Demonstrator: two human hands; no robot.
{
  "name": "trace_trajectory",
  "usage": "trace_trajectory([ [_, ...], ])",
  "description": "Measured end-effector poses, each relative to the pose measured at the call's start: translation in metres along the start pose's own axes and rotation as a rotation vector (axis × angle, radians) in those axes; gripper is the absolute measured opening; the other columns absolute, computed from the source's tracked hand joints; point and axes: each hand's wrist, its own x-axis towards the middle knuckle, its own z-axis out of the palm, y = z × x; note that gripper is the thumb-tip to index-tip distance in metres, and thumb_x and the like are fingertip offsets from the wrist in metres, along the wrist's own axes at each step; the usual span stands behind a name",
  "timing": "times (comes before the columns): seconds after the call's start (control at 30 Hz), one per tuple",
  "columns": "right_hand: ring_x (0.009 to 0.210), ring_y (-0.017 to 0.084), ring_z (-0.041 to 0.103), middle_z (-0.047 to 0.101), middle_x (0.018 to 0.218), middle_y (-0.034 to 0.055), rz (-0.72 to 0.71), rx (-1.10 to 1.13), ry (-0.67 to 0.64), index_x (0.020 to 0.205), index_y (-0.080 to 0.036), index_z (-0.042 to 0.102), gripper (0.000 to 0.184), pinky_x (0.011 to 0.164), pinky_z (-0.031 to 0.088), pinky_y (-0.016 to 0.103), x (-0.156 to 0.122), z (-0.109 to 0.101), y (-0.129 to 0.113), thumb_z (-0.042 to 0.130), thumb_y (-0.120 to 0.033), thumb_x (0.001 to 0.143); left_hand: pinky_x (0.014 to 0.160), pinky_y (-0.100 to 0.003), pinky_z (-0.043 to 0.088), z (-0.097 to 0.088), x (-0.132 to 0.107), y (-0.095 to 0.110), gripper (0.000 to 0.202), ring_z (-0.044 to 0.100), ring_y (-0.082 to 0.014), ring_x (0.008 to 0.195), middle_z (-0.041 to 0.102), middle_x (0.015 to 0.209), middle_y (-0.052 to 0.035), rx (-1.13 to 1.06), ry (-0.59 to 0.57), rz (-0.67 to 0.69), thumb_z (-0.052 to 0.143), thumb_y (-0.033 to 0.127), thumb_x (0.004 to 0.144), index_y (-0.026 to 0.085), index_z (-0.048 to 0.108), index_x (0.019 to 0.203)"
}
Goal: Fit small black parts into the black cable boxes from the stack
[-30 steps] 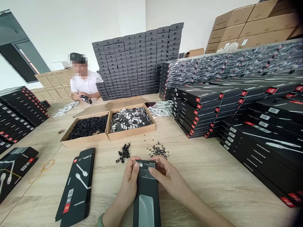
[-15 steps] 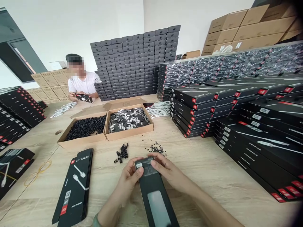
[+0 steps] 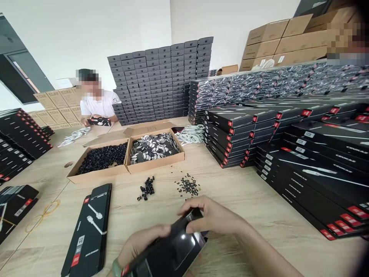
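Note:
A black cable box (image 3: pixel 161 254) with a clear plastic window lies slanted across the lower middle of the view, held by both hands. My left hand (image 3: pixel 144 240) grips its side, with the thumb along the upper edge and the other fingers hidden behind it. My right hand (image 3: pixel 209 217) is closed around its far end, thumb on the window side. Just beyond the hands are a scatter of tiny black pieces (image 3: pixel 188 185) and a small heap of black plastic clips (image 3: pixel 147 188). To the left lies a stack of flat black box sleeves (image 3: pixel 89 231).
Two open cartons hold black clips (image 3: pixel 100 158) and black-and-white tags (image 3: pixel 155 148). Stacked black boxes (image 3: pixel 300 181) line the right side; a tall wall of dark boxes (image 3: pixel 161 80) stands behind. A co-worker (image 3: pixel 98 102) sits across the table, holding a box. Yellow bands (image 3: pixel 43 215) lie left.
The box has turned from upright and back-side-up to slanted, showing its window and an end near my right hand. My left hand has slid down its side. Another person appears at upper right.

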Motion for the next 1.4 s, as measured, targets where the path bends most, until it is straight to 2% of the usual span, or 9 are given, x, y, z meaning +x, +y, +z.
trace_trajectory([
  [0.1,0.086,0.019,0.060,0.066,0.097,0.0027,-0.037,0.149,0.137,0.113,-0.023,0.066,0.049,0.075,0.046,0.030,0.005,0.007,0.002,0.071,-0.051,0.074,0.069,-0.036,0.051,0.008,0.005,-0.004,0.047,0.071,-0.0312,0.081,0.074,0.090,-0.0185,-0.051,-0.164,-0.118,0.064,0.036,0.074,0.006,0.065,0.111],
  [0.33,0.083,0.016,0.061,0.068,0.093,0.0006,0.040,0.530,0.197,0.102,-0.023,0.063,0.034,0.077,0.043,0.028,0.008,0.004,0.004,0.075,-0.041,0.075,0.069,-0.031,0.051,0.001,0.006,-0.002,0.049,0.071,-0.0311,0.087,0.073,0.095,-0.0211,-0.089,-0.091,-0.097,0.055,0.040,0.082,0.004,0.062,0.115],
  [0.6,0.072,0.013,0.060,0.067,0.084,-0.0023,0.165,0.861,0.272,0.098,-0.023,0.062,0.031,0.069,0.044,0.025,0.015,0.021,0.015,0.076,-0.032,0.073,0.070,-0.035,0.051,0.000,0.011,-0.005,0.045,0.070,-0.0320,0.089,0.072,0.100,-0.0188,-0.127,-0.176,-0.046,0.061,0.032,0.077,0.007,0.062,0.115],
  [0.7,0.070,0.013,0.058,0.065,0.082,-0.0022,0.125,0.751,0.290,0.100,-0.023,0.059,0.031,0.066,0.043,0.025,0.017,0.023,0.018,0.074,-0.037,0.076,0.073,-0.038,0.051,-0.006,0.018,-0.010,0.055,0.069,-0.0328,0.092,0.070,0.107,-0.0188,-0.206,-0.247,-0.114,0.064,0.034,0.073,0.008,0.057,0.121],
  [0.83,0.074,0.015,0.057,0.060,0.080,-0.0023,-0.121,0.342,0.478,0.088,-0.024,0.056,0.027,0.070,0.043,0.028,0.022,0.022,0.021,0.074,-0.037,0.074,0.064,-0.030,0.048,-0.007,0.025,-0.012,0.057,0.071,-0.0273,0.078,0.071,0.104,-0.0186,-0.281,-0.238,-0.278,0.059,0.044,0.074,0.003,0.061,0.113],
  [1.0,0.109,0.024,0.053,0.057,0.109,0.0049,-0.266,-0.264,0.634,0.075,-0.023,0.063,0.010,0.097,0.040,0.037,0.021,0.018,0.021,0.073,-0.021,0.072,0.067,-0.033,0.048,0.001,0.025,-0.008,0.047,0.072,-0.0284,0.077,0.075,0.096,-0.0152,-0.268,-0.176,-0.241,0.062,0.041,0.073,0.007,0.063,0.106],
  [1.17,0.109,0.025,0.055,0.062,0.109,0.0071,-0.436,-0.592,0.637,0.085,-0.026,0.069,0.009,0.095,0.043,0.042,0.016,0.015,0.024,0.060,-0.025,0.086,0.063,-0.033,0.049,0.001,0.024,-0.008,0.048,0.072,-0.0300,0.078,0.074,0.098,-0.0169,-0.266,-0.145,-0.246,0.065,0.041,0.073,0.005,0.063,0.106],
  [1.3,0.111,0.025,0.055,0.062,0.113,0.0076,-0.424,-0.569,0.571,0.080,-0.024,0.067,0.015,0.096,0.043,0.042,0.018,0.009,0.025,0.055,-0.029,0.089,0.064,-0.033,0.049,-0.003,0.029,-0.014,0.055,0.072,-0.0284,0.074,0.074,0.096,-0.0159,-0.275,-0.165,-0.258,0.065,0.051,0.074,0.006,0.064,0.105],
  [1.4,0.100,0.024,0.060,0.065,0.100,0.0074,-0.325,-0.436,0.686,0.080,-0.022,0.064,0.020,0.090,0.046,0.038,0.025,-0.001,0.032,0.054,-0.037,0.088,0.061,-0.032,0.049,-0.005,0.032,-0.016,0.065,0.072,-0.0275,0.071,0.074,0.095,-0.0146,-0.291,-0.178,-0.292,0.057,0.065,0.074,0.006,0.065,0.101],
])
